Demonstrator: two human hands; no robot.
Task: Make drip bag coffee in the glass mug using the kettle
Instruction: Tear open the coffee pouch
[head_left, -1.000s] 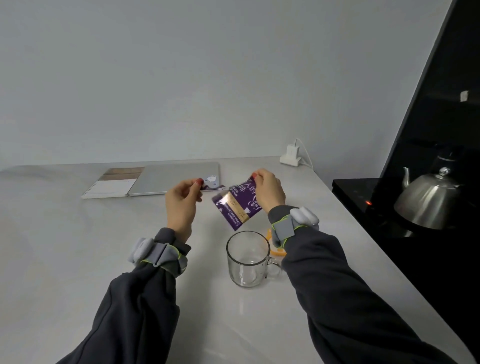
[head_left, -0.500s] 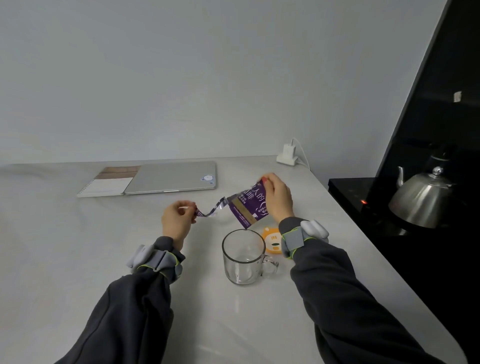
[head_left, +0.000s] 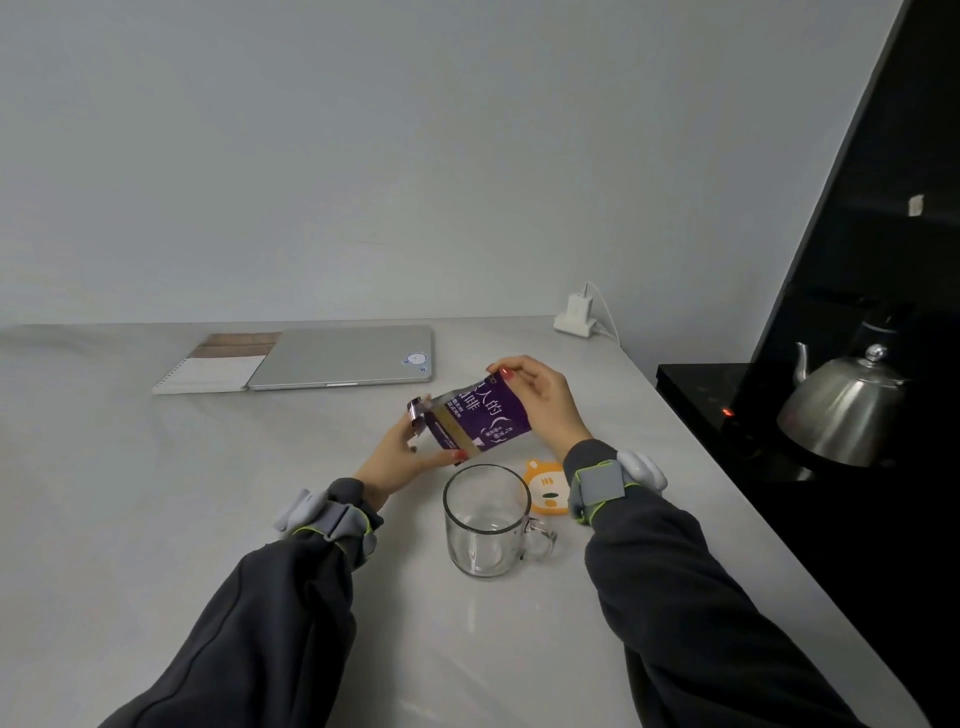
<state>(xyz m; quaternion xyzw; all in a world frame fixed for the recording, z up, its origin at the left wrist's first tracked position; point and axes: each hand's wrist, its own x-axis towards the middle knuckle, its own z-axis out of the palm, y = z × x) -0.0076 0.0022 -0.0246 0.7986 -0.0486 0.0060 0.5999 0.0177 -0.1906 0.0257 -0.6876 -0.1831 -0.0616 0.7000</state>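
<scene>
A purple coffee sachet (head_left: 480, 418) is hanging tilted just beyond the glass mug (head_left: 485, 525), a torn strip dangling at its left end. The empty mug is standing upright on the table (head_left: 156, 519), handle pointing right. The steel kettle (head_left: 841, 410) is sitting far right.

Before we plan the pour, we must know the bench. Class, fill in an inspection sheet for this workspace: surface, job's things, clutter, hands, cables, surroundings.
Surface: pale table, no spill seen.
Job's things: purple sachet held above the table, curled strip at its left end; glass mug empty; kettle on the black hob at the right.
Clutter: closed laptop, notebook beside it, orange bear-shaped item right of the mug.
Hands: left hand pinches the sachet's lower edge; right hand pinches its upper corner.
Cables: white cable from the charger by the wall.
Surroundings: grey wall; red light on the hob.
</scene>
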